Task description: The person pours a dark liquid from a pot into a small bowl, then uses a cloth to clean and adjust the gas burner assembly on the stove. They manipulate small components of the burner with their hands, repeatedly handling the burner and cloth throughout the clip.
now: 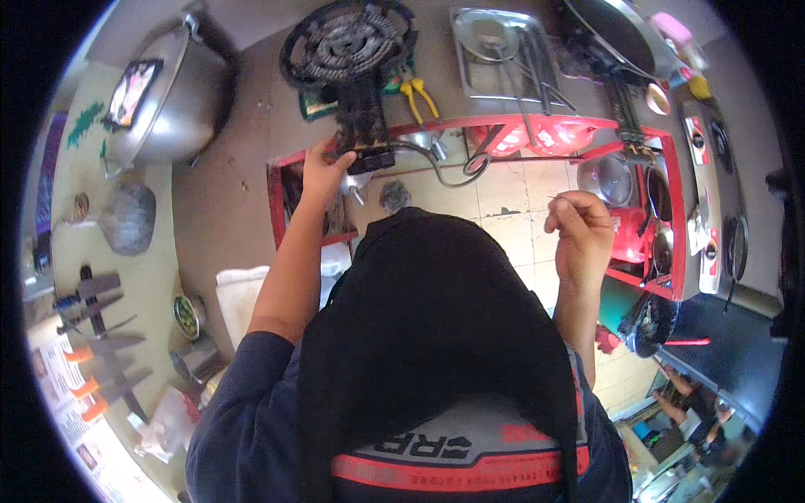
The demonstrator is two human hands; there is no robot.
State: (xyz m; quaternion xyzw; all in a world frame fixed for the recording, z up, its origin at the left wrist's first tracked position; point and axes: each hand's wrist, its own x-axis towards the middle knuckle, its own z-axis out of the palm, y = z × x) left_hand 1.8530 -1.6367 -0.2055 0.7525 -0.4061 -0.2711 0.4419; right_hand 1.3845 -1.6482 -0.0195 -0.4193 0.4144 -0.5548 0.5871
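Observation:
My left hand [323, 172] grips the lower neck of a blackened cast-iron gas burner [350, 50] that lies on a brown counter. My right hand [580, 226] is raised over the gap in front of the counter, its fingers pinched on a thin wire or needle [555, 198]. Yellow-handled pliers [417, 95] lie just right of the burner. A grey hose [449, 172] curls from the burner's base. My black apron and dark shirt fill the lower middle.
A red metal frame [537, 126] edges the counter, with pots under it. A steel tray [499, 59] holds utensils. A large metal pot [180, 88] stands at left beside knives [101, 335] on a rack. A stove top [713, 184] runs along the right.

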